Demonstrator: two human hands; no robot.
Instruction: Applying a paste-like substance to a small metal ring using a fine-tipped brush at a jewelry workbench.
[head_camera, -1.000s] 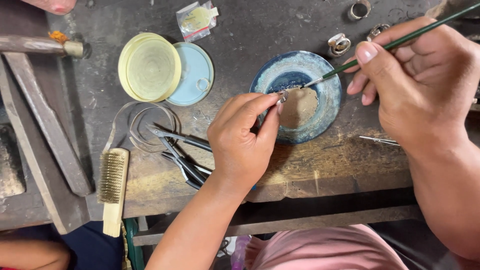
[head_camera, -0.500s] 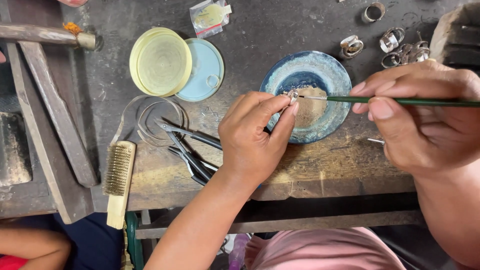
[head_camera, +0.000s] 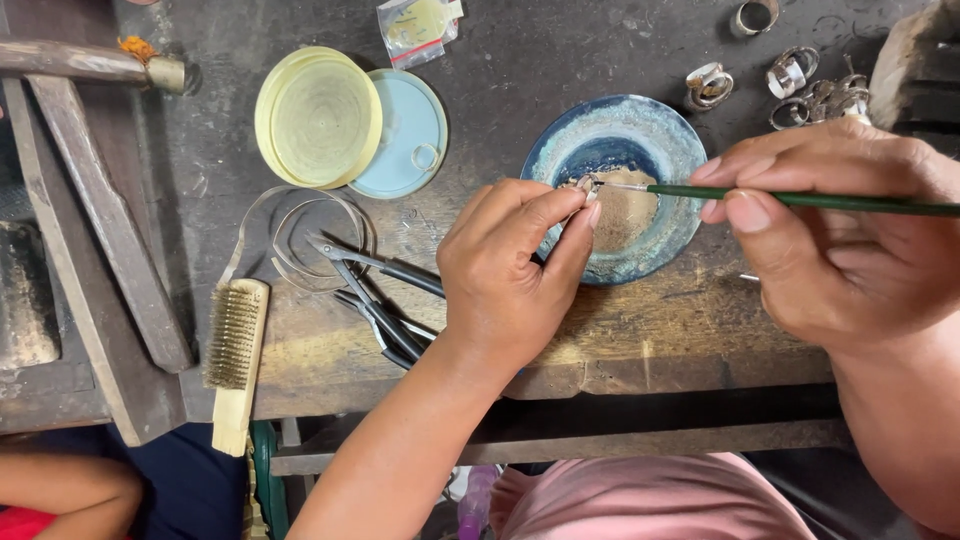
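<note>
My left hand pinches a small silver ring between thumb and forefinger, holding it over the blue ceramic dish of brownish paste. My right hand grips a thin green-handled brush lying almost level, and its tip touches the ring. Both hands hover above the dark worn wooden bench.
Pliers and tweezers lie left of my left hand beside wire loops. A yellow lid overlaps a pale blue lid. A wire brush lies at the bench's front left. Several silver rings sit at the back right. Another person's arm shows at bottom left.
My right hand has lowered the brush from a steep slant to nearly level, with the tip at the ring. The view shifted slightly; my left hand keeps the ring over the dish.
</note>
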